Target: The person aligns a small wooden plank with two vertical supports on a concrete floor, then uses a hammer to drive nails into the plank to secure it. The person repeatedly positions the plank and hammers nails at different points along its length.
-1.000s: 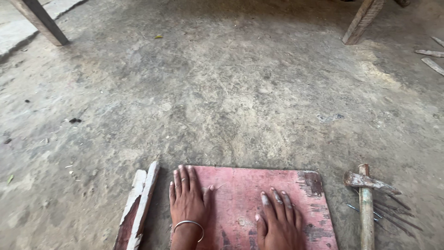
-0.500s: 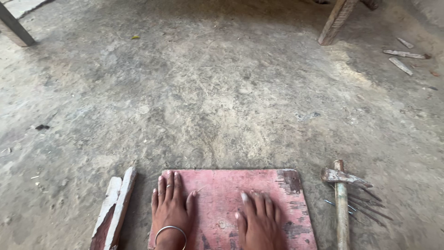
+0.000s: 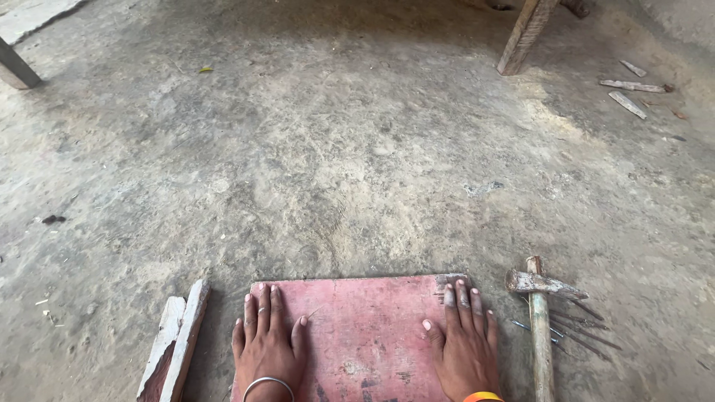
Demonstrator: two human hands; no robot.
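Head view: left hand (image 3: 267, 344), right hand (image 3: 465, 344) flat on red board (image 3: 365, 335), fingers straight, gripping nothing; hammer (image 3: 540, 320) beside.

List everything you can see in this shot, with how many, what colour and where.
board: one, faded red, flat on the floor at bottom centre
hammer: one, wooden handle, rusty head, right of the board
nails: several, dark, beside the hammer
wood strips: two, pale, left of the board
wood scraps: three, pale, top right
wooden leg: one, top right
wooden leg: one, top left edge
floor: grey concrete
left hand: flat on the board, bangle at wrist
right hand: flat on the board, orange band at wrist
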